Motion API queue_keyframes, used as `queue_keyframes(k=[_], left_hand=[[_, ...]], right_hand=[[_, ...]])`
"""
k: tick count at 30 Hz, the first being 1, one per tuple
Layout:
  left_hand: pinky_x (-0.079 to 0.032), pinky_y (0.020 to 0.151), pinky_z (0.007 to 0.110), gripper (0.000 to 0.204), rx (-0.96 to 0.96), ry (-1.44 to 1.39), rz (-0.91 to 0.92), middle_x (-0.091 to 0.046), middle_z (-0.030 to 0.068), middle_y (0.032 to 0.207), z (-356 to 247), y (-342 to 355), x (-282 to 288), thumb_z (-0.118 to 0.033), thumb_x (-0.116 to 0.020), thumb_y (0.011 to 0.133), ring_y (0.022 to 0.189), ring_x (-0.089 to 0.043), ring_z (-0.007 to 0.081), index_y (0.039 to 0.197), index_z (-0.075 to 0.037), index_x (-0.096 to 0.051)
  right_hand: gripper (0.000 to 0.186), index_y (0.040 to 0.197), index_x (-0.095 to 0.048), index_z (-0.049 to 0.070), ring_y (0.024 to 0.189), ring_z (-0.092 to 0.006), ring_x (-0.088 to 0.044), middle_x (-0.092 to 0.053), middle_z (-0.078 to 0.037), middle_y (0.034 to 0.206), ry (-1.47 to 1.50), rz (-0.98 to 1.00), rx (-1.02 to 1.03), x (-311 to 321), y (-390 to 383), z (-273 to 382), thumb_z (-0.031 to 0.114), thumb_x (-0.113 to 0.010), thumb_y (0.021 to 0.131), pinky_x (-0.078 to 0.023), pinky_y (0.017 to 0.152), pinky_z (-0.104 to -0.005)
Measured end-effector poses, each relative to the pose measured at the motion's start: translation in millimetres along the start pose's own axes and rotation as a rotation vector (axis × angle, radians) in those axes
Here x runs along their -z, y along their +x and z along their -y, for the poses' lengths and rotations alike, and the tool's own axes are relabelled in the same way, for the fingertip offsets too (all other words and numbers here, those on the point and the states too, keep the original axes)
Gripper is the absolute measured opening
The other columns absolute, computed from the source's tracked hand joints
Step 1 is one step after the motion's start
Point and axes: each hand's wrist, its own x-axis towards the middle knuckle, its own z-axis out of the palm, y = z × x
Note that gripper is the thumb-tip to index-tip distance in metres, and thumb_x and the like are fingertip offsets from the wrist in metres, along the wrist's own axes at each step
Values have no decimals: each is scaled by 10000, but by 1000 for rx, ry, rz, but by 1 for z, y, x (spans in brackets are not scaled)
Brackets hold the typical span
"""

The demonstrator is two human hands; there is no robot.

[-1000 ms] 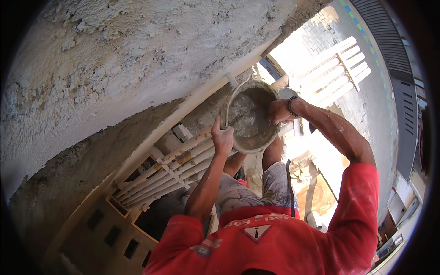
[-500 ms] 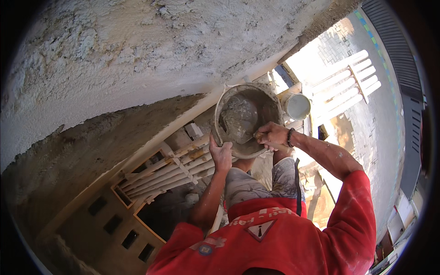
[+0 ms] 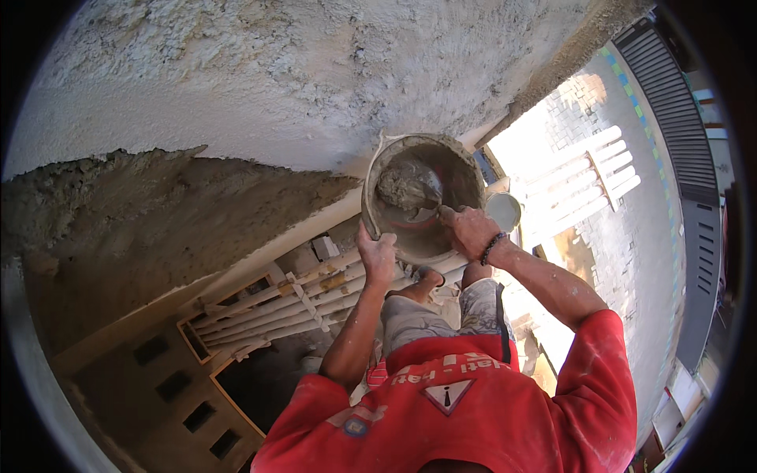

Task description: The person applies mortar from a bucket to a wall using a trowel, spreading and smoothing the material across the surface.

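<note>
A round bucket [image 3: 384, 147] with a mortar-crusted rim is held up in front of me, close to the wall. My left hand [image 3: 378, 256] grips its near left rim, thumb on the outside. Wet grey mortar [image 3: 400, 188] lies heaped at the left inside the bucket. My right hand [image 3: 471, 232] reaches over the near right rim, its fingers closed round a trowel [image 3: 426, 211]. The trowel's blade is down in the bucket against the mortar, partly coated; my hand hides its handle.
Rough, partly plastered wall [image 3: 260, 87] rises ahead, with a darker mortar band [image 3: 173, 213] below. Wooden poles [image 3: 323, 299] form a platform beneath. A second bucket [image 3: 503, 211] stands lower right. More poles [image 3: 587, 185] lie in bright sun over the paving.
The bucket has tilted and shifted slightly up toward the wall. My right hand has turned, bringing the trowel's handle out of sight, and the mortar is bunched farther left.
</note>
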Motion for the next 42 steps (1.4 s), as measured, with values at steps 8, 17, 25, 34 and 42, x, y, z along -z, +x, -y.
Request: queue_keyframes(k=[8,17,25,34,42], left_hand=[[-401,923,256,571,63,-83,-1,-560,80,1177,-35,-27,-10,85,-480,672,1040,-535,156,1240,30,-487],[-487,772,275,601,38,-30,20,-599,84,1062,-72,-35,-2,100,-480,635,864,-592,175,1231,28,-489],[-473,822,271,623,155,-76,-42,-603,73,1063,-71,-63,7,89,-485,627,915,-583,166,1246,17,-500],[-427,886,252,606,-90,67,-47,-627,98,1100,-90,-74,2,64,-460,662,961,-580,163,1264,17,-506],[-435,856,251,630,-115,167,-143,-625,78,1052,-94,-56,24,65,-485,619,924,-572,152,1248,30,-512]], right_hand=[[367,1168,-463,7,889,-361,-641,-602,-223,937,-277,23,-9,69,-26,-4,72,-538,815,-527,762,-416],[233,1000,-638,25,831,-267,-668,-655,-136,834,-664,70,373,60,-27,25,134,-503,844,-541,692,-368],[278,1054,-611,10,867,-283,-648,-638,-173,897,-796,342,563,81,-56,42,163,-466,873,-522,755,-381],[248,1012,-629,17,905,-362,-656,-669,-205,931,-588,285,281,138,-4,64,150,-514,837,-523,793,-413],[207,933,-669,17,921,-288,-665,-681,-159,936,-771,255,535,108,-15,140,139,-547,818,-537,762,-385]])
